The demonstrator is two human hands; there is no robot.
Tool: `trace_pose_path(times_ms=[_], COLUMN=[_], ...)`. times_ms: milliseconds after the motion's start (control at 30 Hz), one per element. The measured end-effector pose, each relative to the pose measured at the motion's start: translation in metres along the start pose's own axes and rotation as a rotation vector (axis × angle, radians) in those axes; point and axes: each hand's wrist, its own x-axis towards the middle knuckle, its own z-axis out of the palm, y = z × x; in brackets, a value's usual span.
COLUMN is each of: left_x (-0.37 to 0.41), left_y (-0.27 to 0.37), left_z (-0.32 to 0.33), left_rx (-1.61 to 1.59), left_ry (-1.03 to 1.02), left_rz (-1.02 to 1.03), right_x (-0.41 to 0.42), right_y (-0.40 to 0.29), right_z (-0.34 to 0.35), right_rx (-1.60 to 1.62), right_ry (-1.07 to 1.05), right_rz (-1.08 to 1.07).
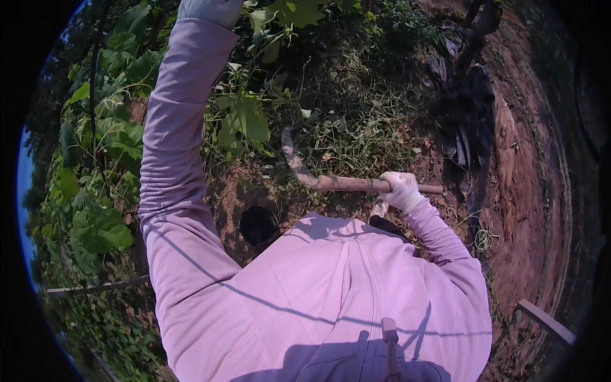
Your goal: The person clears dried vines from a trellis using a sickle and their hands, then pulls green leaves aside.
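Observation:
My right hand [400, 190], in a pale work glove, grips the wooden handle [351, 183] of a sickle in front of my waist. The handle lies nearly level. Its curved, dirt-stained blade [297, 160] points left and bends up toward cut or matted weeds [353, 138]. My left hand [212, 10], gloved too, is stretched far forward beside the broad lobed leaves [298, 12] of a climbing vine. The top edge of the picture cuts off its fingers, so whether it holds anything is hidden. Another vine leaf [246, 119] hangs between my left sleeve and the blade.
A black round container [259, 226] stands on bare soil by my left side. Torn black plastic film [463, 119] lies along the right of the weeds, next to a reddish dirt path [525, 157]. Dense vines [102, 224] rise on the left, with a dark upright line [93, 90] among them.

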Motion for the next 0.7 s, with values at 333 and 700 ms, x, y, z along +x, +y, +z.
trace_pose_path(times_ms=[333,700], left_x=[-0.017,-0.043], left_y=[-0.027,-0.143], left_z=[-0.041,-0.046], left_rx=[-0.414,0.455], left_ry=[-0.186,0.384], left_rz=[-0.422,-0.127], right_x=[-0.005,-0.109], right_y=[0.131,0.176], right_z=[-0.023,-0.104], right_rx=[-0.260,-0.562], right_ry=[-0.245,-0.285], right_rz=[0.903,1.258])
